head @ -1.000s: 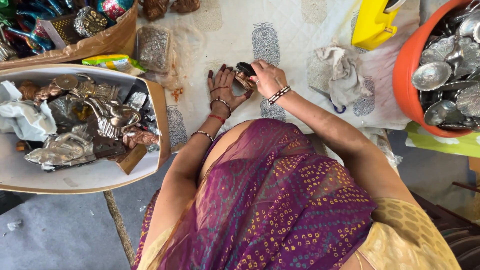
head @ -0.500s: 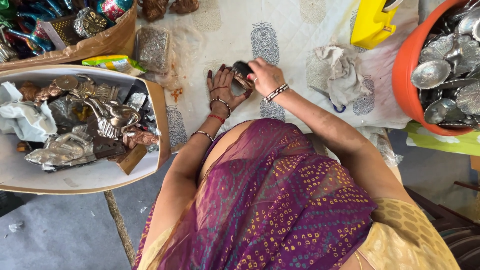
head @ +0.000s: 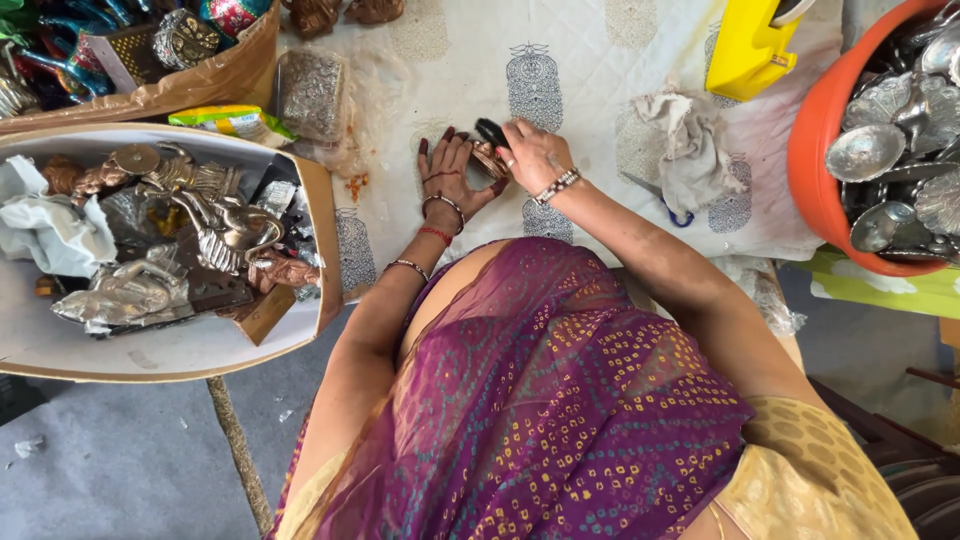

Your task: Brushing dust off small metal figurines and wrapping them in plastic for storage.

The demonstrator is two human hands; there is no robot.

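I see the right hand (head: 535,155) closed around a small dark brush (head: 491,133), with the bristle head pointing away from the body. The brush touches a small coppery metal piece (head: 487,160), which lies on the white printed cloth (head: 580,50) between the two hands. The left hand (head: 448,172) lies flat with the fingers spread, palm down on the cloth, and its thumb side presses against this metal piece to keep it in place; it does not clench anything.

To the right of the right hand, a crumpled grey rag (head: 690,145) lies on the cloth, and behind it stands a yellow plastic container (head: 745,45). At the far right I see an orange tub (head: 815,150) full of silver-coloured metal dishes (head: 865,150). To the left of the left hand there is a cardboard box (head: 318,225) with metal figurines (head: 215,235) and white paper inside.
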